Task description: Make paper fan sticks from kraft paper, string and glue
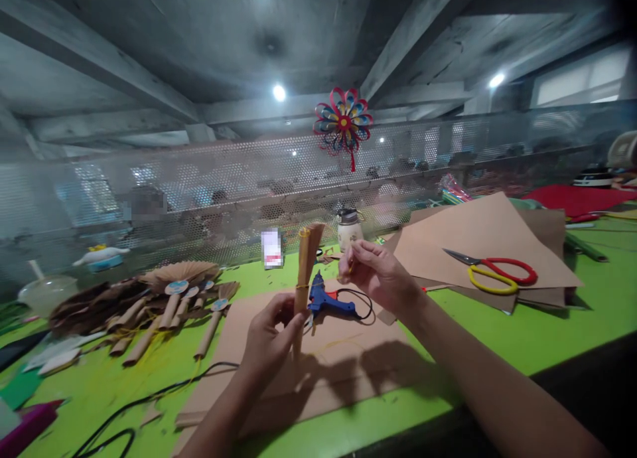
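My left hand [276, 325] is closed round the lower part of a folded brown paper fan [307, 262], which stands upright with its pleats pressed together. Yellow string circles the fan at its middle, and a bit of yellow shows at its top. To the right, my right hand [375, 272] is raised with fingertips pinched on what looks like the loose end of the yellow string [321, 284]. Behind and between the hands, a blue hot glue gun [331, 304] lies on stacked brown paper sheets [358, 368].
Finished paper fans [172, 312] with rolled handles lie at left. Red-and-yellow-handled scissors [492, 272] rest on brown paper [448, 239] at right. A bottle [350, 231] and a phone-like blurred object [272, 248] stand before the perforated screen [239, 199]. A black cable [149, 398] crosses the green table [318, 438].
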`<act>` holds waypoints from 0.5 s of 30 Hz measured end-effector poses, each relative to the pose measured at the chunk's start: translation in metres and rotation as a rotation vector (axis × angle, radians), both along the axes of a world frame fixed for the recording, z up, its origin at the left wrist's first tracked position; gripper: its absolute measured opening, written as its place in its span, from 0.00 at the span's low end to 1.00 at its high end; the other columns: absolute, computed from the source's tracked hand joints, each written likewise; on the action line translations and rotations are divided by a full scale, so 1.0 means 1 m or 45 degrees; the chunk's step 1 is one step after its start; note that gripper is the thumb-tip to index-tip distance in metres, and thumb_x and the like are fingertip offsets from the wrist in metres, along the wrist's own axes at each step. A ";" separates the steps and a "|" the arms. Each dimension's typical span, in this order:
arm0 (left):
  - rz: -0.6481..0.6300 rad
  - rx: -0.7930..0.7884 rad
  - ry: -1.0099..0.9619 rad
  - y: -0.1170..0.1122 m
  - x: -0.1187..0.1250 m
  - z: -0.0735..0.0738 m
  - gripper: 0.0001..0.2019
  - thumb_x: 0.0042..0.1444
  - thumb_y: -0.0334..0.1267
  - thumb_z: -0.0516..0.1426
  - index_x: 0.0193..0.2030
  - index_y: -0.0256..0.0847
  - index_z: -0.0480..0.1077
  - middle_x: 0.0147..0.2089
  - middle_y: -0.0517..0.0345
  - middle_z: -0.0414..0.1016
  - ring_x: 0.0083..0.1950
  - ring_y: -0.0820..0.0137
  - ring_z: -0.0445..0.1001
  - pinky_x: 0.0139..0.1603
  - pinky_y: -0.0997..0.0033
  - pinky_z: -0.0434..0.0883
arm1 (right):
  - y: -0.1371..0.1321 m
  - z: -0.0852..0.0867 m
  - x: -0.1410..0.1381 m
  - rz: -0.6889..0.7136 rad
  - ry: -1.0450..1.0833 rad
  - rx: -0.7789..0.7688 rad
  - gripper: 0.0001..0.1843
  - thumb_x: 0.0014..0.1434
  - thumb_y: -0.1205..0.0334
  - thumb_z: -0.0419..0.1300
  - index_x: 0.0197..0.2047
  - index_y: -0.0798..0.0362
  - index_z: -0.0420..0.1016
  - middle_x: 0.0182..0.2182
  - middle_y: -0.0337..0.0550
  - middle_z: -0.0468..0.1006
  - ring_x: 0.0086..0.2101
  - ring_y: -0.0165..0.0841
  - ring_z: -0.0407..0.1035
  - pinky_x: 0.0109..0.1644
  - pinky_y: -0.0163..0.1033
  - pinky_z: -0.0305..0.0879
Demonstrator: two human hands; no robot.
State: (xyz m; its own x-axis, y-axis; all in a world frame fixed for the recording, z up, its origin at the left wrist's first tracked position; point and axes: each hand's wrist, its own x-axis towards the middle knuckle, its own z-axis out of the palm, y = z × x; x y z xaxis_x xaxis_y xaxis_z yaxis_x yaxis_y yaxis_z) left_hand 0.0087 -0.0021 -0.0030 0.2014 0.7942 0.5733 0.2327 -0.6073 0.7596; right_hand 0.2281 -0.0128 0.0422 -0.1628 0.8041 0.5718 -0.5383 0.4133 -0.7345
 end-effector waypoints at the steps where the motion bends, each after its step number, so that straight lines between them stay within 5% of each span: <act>1: -0.007 -0.030 -0.044 0.002 -0.001 -0.001 0.09 0.49 0.41 0.62 0.35 0.40 0.73 0.29 0.58 0.72 0.29 0.70 0.68 0.30 0.73 0.66 | -0.001 -0.001 0.000 0.067 -0.033 -0.018 0.13 0.59 0.54 0.59 0.28 0.53 0.67 0.23 0.38 0.70 0.24 0.28 0.64 0.30 0.36 0.63; 7: -0.032 -0.160 -0.247 0.009 -0.009 0.000 0.12 0.49 0.44 0.63 0.34 0.37 0.72 0.27 0.61 0.69 0.28 0.74 0.65 0.27 0.76 0.63 | -0.004 -0.008 -0.001 0.330 -0.320 -0.011 0.14 0.62 0.54 0.57 0.32 0.55 0.72 0.10 0.25 0.52 0.13 0.21 0.43 0.20 0.31 0.45; 10: -0.120 -0.287 -0.343 0.008 -0.010 0.004 0.12 0.50 0.44 0.63 0.33 0.36 0.72 0.27 0.59 0.70 0.28 0.74 0.65 0.27 0.77 0.63 | -0.001 -0.010 -0.004 0.221 -0.570 -0.024 0.17 0.60 0.51 0.58 0.36 0.58 0.75 0.11 0.27 0.55 0.14 0.21 0.45 0.20 0.31 0.43; 15: -0.344 -0.621 -0.644 0.004 -0.011 0.007 0.16 0.48 0.42 0.65 0.40 0.33 0.75 0.31 0.53 0.75 0.34 0.71 0.71 0.37 0.74 0.68 | 0.007 -0.023 -0.021 -0.019 -0.960 0.014 0.20 0.60 0.48 0.56 0.33 0.59 0.74 0.16 0.33 0.65 0.18 0.23 0.57 0.23 0.31 0.53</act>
